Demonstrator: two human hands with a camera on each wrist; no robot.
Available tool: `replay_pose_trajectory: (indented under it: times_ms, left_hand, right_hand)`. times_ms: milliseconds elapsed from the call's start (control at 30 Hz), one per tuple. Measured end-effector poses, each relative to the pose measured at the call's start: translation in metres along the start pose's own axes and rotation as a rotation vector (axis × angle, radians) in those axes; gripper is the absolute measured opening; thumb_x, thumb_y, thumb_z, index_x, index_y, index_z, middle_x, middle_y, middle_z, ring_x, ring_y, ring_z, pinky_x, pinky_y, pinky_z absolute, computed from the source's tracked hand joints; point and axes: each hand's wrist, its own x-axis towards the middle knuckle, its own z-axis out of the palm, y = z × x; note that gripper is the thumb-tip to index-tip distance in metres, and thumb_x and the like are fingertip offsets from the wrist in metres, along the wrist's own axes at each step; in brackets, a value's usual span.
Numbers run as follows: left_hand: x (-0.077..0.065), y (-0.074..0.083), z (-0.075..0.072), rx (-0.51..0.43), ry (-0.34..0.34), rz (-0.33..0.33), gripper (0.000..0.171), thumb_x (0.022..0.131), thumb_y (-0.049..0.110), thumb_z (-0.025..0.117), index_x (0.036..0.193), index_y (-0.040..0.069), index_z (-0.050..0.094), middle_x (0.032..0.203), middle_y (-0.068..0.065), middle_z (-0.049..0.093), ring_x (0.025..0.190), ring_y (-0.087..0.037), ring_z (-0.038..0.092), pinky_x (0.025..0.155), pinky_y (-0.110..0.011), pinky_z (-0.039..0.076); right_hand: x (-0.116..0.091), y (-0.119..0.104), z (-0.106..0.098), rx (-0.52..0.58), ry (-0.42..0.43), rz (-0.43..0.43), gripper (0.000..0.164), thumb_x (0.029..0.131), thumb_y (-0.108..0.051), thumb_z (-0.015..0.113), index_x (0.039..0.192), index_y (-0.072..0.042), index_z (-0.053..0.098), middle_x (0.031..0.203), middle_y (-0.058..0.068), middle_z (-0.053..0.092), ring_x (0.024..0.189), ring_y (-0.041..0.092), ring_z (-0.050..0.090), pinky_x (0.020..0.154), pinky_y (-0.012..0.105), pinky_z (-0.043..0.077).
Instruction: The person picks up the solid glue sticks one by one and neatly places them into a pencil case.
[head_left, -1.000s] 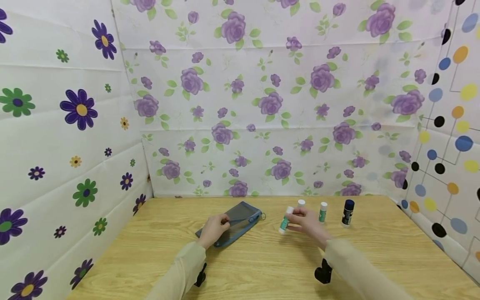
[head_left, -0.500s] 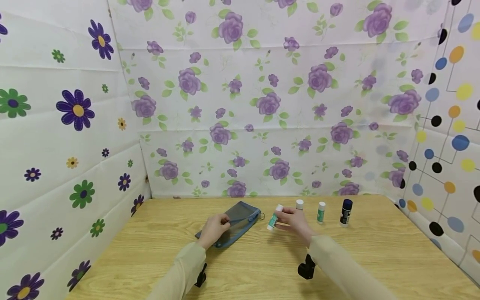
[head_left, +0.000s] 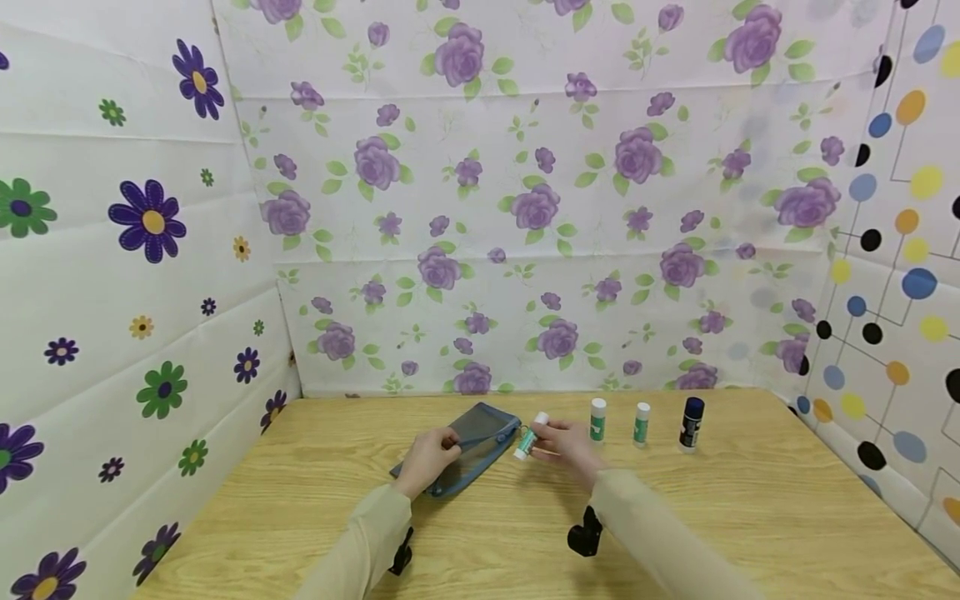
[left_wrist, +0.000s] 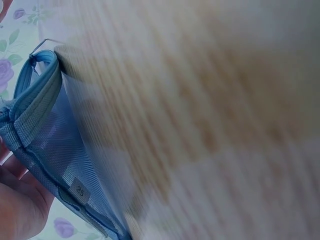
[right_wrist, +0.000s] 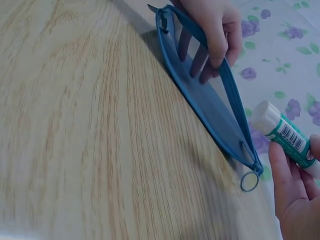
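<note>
The right grip (head_left: 564, 443) is holding a tilted glue stick (head_left: 530, 437) just right of the mesh pouch (head_left: 474, 467), whose rim the left grip (head_left: 429, 458) is pinching open.

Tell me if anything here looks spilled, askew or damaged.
Nothing stands out: no visible spill or damage. Two white-capped glue sticks and a navy-capped tube stand upright. A third glue stick is tilted, but the right hand holds it; the left hand holds the blue mesh pouch open.
</note>
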Motion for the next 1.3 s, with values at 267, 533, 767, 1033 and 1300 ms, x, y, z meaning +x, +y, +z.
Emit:
replay_pose_trajectory:
  times_ms: [267, 533, 767, 1033, 1300]
  left_hand:
    - [0.001, 0.0, 0.001, -0.012, -0.007, 0.003, 0.008, 0.086, 0.008, 0.058, 0.091, 0.007, 0.064, 0.081, 0.001, 0.058, 0.07, -0.013, 0.054, 0.06, -0.031, 0.044]
    - [0.003, 0.0, 0.001, 0.007, -0.001, 0.011, 0.008, 0.086, 0.009, 0.059, 0.092, 0.008, 0.065, 0.082, 0.0, 0.059, 0.072, -0.013, 0.055, 0.06, -0.031, 0.044]
    - [0.003, 0.001, 0.003, 0.017, -0.002, 0.004, 0.008, 0.086, 0.009, 0.059, 0.092, 0.008, 0.065, 0.081, 0.001, 0.06, 0.071, -0.013, 0.056, 0.059, -0.031, 0.045]
    - [0.003, 0.005, 0.002, 0.01, 0.002, 0.018, 0.008, 0.085, 0.009, 0.059, 0.091, 0.008, 0.065, 0.081, 0.001, 0.06, 0.071, -0.014, 0.056, 0.059, -0.031, 0.045]
    - [0.003, 0.007, 0.004, -0.018, -0.026, 0.025, 0.009, 0.086, 0.008, 0.059, 0.092, 0.005, 0.065, 0.081, 0.0, 0.06, 0.071, -0.013, 0.056, 0.059, -0.03, 0.045]
  right_hand:
    - [0.002, 0.007, 0.015, 0.015, 0.014, 0.034, 0.04, 0.087, -0.001, 0.058, 0.118, 0.02, 0.042, 0.088, 0.02, 0.059, 0.079, 0.025, 0.06, 0.077, 0.04, 0.045]
    - [-0.001, 0.009, 0.024, 0.017, -0.032, 0.043, 0.031, 0.088, 0.0, 0.055, 0.111, 0.02, 0.049, 0.083, 0.02, 0.059, 0.076, 0.024, 0.06, 0.08, 0.042, 0.043]
    - [-0.002, 0.013, 0.032, 0.034, -0.013, 0.058, 0.027, 0.087, 0.001, 0.056, 0.106, 0.02, 0.051, 0.079, 0.018, 0.06, 0.072, 0.022, 0.06, 0.081, 0.042, 0.043]
    - [0.003, 0.016, 0.043, 0.059, 0.006, 0.068, 0.023, 0.085, 0.003, 0.059, 0.101, 0.018, 0.053, 0.075, 0.016, 0.06, 0.068, 0.021, 0.06, 0.078, 0.041, 0.045]
    - [0.004, 0.021, 0.049, 0.022, 0.043, 0.088, 0.021, 0.084, 0.001, 0.06, 0.098, 0.015, 0.053, 0.075, 0.017, 0.059, 0.065, 0.023, 0.06, 0.073, 0.041, 0.047]
